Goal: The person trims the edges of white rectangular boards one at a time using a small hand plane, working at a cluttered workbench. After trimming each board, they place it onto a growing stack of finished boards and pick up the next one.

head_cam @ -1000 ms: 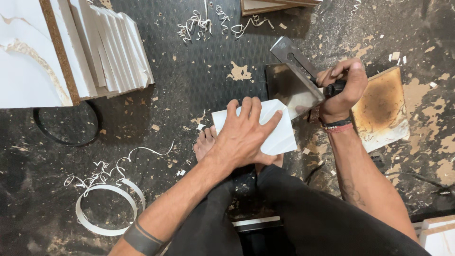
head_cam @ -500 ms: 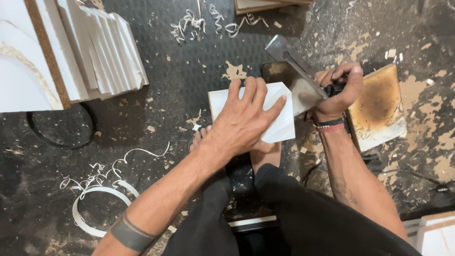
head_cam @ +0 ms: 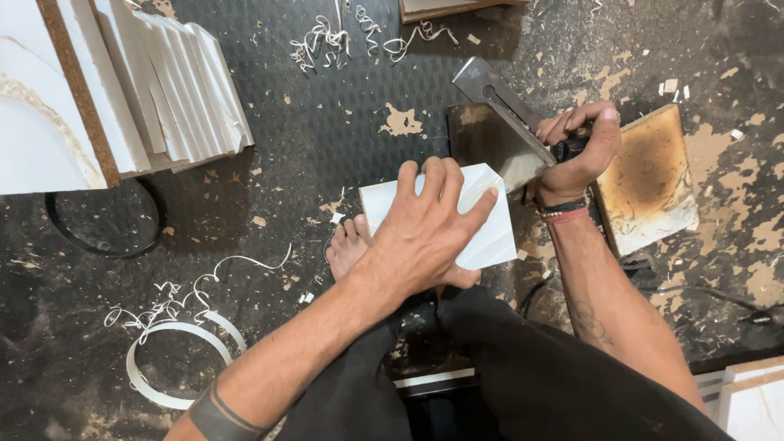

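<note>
Head view: since a second ago the left hand has slid up the white panel, fingers now spread flat and pressing it to the floor, so the piece looks more firmly pinned. At the panel's upper right edge, the right hand stays clenched on the blade, touching it.

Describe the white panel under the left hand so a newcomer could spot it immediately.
On the dark, chip-strewn floor, look just ahead of the person's bare foot. The left hand presses flat on a small white panel. Unlike the stacked white boards upper left, it lies alone.
</note>
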`<act>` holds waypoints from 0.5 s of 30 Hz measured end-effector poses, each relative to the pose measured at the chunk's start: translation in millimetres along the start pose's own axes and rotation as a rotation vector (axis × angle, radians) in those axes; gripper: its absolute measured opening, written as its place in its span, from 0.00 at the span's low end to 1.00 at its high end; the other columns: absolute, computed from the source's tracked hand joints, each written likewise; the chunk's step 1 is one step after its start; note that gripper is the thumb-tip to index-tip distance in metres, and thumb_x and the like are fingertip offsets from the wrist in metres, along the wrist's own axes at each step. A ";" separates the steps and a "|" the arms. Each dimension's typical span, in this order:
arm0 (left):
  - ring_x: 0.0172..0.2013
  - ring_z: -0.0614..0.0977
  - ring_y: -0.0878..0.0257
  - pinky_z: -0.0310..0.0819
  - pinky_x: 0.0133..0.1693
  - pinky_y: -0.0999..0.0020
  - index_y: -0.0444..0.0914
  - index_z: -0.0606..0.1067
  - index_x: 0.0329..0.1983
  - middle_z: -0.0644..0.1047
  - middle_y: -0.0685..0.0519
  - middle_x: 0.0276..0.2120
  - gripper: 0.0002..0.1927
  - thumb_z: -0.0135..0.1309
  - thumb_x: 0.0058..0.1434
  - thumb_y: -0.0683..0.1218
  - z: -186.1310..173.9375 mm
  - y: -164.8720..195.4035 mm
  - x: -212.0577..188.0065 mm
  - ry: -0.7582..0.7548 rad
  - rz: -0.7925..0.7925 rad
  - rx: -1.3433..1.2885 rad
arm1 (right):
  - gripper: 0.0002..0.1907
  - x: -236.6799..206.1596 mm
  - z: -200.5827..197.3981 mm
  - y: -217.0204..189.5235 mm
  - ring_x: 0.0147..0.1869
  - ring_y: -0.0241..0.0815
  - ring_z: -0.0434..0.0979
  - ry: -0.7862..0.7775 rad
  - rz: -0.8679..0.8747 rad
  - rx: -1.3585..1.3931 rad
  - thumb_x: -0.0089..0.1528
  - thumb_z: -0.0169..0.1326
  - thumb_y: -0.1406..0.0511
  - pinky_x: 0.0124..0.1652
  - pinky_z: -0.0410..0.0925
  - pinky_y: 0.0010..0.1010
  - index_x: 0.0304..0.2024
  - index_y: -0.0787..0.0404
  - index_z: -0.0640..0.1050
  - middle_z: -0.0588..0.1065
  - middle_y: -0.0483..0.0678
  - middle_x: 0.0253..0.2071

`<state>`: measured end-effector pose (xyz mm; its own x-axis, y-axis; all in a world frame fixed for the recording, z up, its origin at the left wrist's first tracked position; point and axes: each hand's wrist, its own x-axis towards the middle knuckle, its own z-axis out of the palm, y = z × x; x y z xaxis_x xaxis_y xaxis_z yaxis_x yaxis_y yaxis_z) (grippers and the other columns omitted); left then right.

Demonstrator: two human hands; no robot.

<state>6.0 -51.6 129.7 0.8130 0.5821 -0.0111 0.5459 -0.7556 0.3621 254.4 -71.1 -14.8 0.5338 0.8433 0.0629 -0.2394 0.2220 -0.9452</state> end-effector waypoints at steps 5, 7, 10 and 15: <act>0.52 0.70 0.40 0.62 0.51 0.43 0.40 0.73 0.63 0.71 0.31 0.49 0.60 0.68 0.25 0.73 -1.1 -0.3 1.0 0.002 0.012 0.012 | 0.21 -0.2 0.5 -0.3 0.20 0.42 0.59 -0.005 -0.022 -0.029 0.78 0.37 0.55 0.28 0.62 0.36 0.37 0.63 0.65 0.60 0.50 0.19; 0.51 0.70 0.40 0.62 0.52 0.43 0.40 0.73 0.62 0.71 0.31 0.48 0.60 0.68 0.25 0.73 -1.3 0.3 1.0 -0.001 0.013 0.026 | 0.21 -0.5 0.9 -0.8 0.20 0.41 0.58 -0.011 -0.019 -0.035 0.78 0.36 0.55 0.28 0.62 0.36 0.37 0.63 0.65 0.60 0.50 0.19; 0.51 0.71 0.40 0.63 0.52 0.43 0.40 0.73 0.62 0.71 0.31 0.48 0.60 0.68 0.26 0.73 -0.9 1.1 1.1 -0.003 0.012 0.038 | 0.21 -0.4 1.6 -1.1 0.20 0.41 0.58 -0.001 -0.019 -0.036 0.78 0.36 0.55 0.28 0.62 0.36 0.36 0.63 0.65 0.60 0.50 0.19; 0.50 0.71 0.41 0.63 0.50 0.43 0.39 0.73 0.62 0.72 0.31 0.47 0.59 0.68 0.26 0.74 0.8 2.1 2.0 -0.013 0.015 0.056 | 0.21 0.3 2.2 -1.3 0.20 0.42 0.59 -0.007 -0.018 -0.036 0.78 0.36 0.55 0.28 0.62 0.36 0.36 0.63 0.65 0.60 0.50 0.19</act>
<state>8.9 -52.2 129.7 0.8237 0.5667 -0.0185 0.5437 -0.7801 0.3096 253.1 -70.0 -12.9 0.5320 0.8427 0.0820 -0.2003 0.2193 -0.9549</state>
